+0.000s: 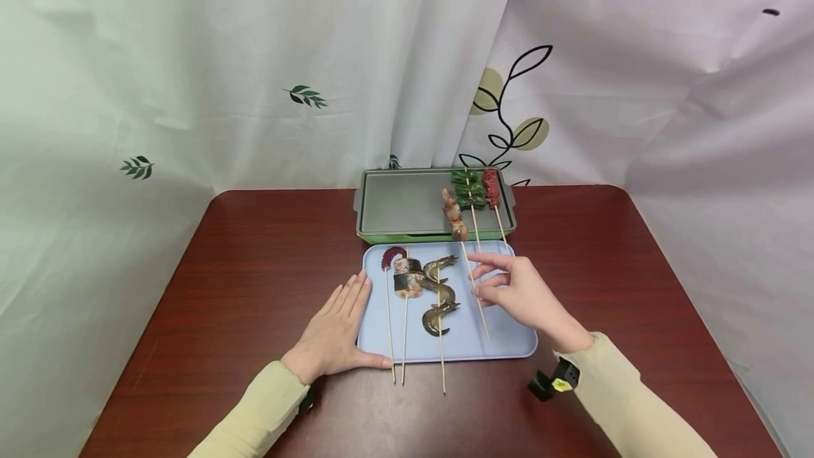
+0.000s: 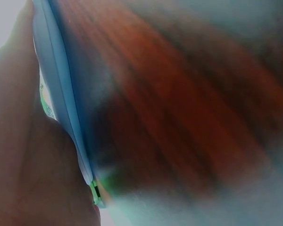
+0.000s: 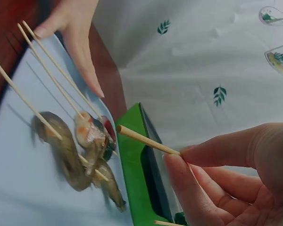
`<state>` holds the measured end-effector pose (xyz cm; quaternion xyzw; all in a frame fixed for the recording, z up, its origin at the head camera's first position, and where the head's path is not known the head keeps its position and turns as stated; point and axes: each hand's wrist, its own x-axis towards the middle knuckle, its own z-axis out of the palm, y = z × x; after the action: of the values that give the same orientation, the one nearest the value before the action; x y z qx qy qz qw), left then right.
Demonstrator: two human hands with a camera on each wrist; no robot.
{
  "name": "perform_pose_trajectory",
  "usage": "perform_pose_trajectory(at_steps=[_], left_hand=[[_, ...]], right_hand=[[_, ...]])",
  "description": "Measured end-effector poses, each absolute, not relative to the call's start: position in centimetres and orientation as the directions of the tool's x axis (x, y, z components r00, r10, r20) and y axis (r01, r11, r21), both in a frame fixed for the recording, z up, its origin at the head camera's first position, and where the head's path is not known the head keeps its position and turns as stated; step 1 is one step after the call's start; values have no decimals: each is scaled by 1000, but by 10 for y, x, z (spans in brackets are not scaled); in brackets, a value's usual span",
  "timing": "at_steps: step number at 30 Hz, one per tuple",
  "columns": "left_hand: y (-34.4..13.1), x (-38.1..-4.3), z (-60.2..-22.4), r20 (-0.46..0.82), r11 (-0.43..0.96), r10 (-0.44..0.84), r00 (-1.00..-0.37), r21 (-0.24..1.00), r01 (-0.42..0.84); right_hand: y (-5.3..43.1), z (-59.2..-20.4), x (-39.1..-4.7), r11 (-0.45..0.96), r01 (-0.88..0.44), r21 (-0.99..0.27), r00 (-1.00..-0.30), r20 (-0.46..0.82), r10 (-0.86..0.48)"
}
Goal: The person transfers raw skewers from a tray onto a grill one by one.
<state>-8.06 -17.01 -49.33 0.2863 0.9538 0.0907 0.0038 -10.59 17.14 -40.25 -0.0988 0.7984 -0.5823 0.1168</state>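
My right hand (image 1: pixel 518 293) pinches the stick of a meat skewer (image 1: pixel 454 215) between thumb and fingertips. Its pale brown chunks overlap the grill plate's front edge in the head view, and the stick slants down over the blue tray (image 1: pixel 496 345). In the right wrist view the stick's end (image 3: pixel 141 139) juts out from my fingertips. My left hand (image 1: pixel 333 331) lies with straight fingers along the tray's left rim, thumb at the front edge. On the tray lie a shrimp skewer (image 1: pixel 439 295), a fish-chunk skewer (image 1: pixel 408 278) and a dark red tentacle skewer (image 1: pixel 393 254).
Behind the tray stands a green-sided grill (image 1: pixel 407 203) with a grey plate. A green pepper skewer (image 1: pixel 469 189) and a red meat skewer (image 1: pixel 492 188) lie on its right side, sticks pointing toward me. White curtains (image 1: pixel 254 55) enclose the brown table (image 1: pixel 254 246).
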Motion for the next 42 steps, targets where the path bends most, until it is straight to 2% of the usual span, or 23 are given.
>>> perform_pose_trajectory(at_steps=[9, 23, 33, 42], left_hand=[[-170, -81, -492, 10, 829, 541, -841, 158, 536], [-172, -82, -501, 50, 823, 542, -839, 169, 542], [-170, -82, -493, 19, 826, 544, -839, 162, 539], [-170, -82, -491, -22, 834, 540, -841, 148, 532]], right_hand=[[164, -395, -142, 283, 4, -959, -963, -80, -257], [149, -394, -190, 324, 123, -938, -960, -196, -201], [144, -400, -205, 366, 189, -911, -946, -269, -181], [143, -403, -207, 396, 191, -898, -944, -278, -177]])
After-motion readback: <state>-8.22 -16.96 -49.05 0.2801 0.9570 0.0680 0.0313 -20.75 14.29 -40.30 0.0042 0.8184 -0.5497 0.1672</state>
